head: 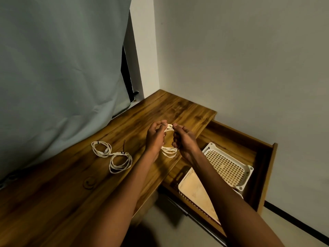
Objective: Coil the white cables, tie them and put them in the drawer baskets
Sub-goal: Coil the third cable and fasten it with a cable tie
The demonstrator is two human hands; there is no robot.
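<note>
A coiled white cable hangs between both hands above the desk's right edge. My left hand pinches the top of the coil, and my right hand grips it from the other side. Two more coiled white cables lie on the wooden desk to the left: one farther left, one nearer, each bound with a dark tie. A loose dark tie lies between them. In the open drawer on the right stand two white perforated baskets, one farther and one nearer.
A grey curtain hangs down over the desk's left and back edge. White walls meet in the corner behind the desk. The drawer sticks out to the right over the pale floor.
</note>
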